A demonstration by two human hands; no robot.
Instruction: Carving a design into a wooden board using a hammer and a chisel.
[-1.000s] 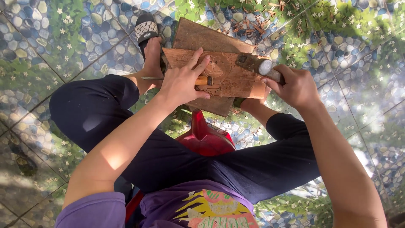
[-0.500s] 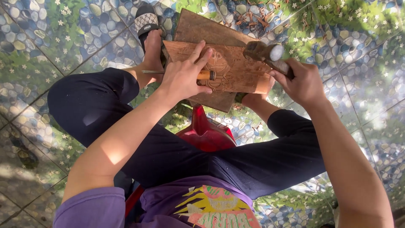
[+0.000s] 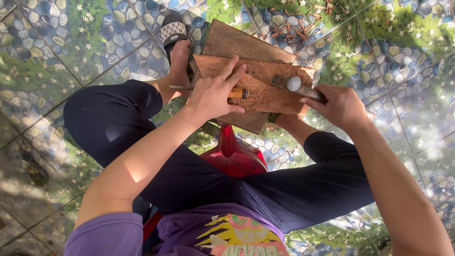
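One view only, head cam looking straight down at you seated on a red stool.

Your left hand is wrapped around a chisel: wooden handle pokes out past the thumb side, thin metal shaft sticks out the other side toward your left leg. Index and middle fingers are stretched forward, lying flat on the board. Which end of the chisel bites the wood, I can't tell; the hand covers it.

Your right hand is closed on a mallet. Dark wooden handle runs through the fist, rounded pale end points toward the chisel handle, just beside it but apart. Mallet sits over the right half of the board.

Board is reddish-brown, lying across the middle of the frame, carved lines visible on its face between the two hands. It rests on a second, darker plank that sticks out behind it and below it at an angle.

Your left foot in a black slipper is planted just left of both boards, ankle touching the board edge. Dark trousers, knees spread either side of the stool; purple shirt at bottom of frame.

Floor is tile with a pebble-and-flower print. Wood chips are scattered on it past the planks' far edge.
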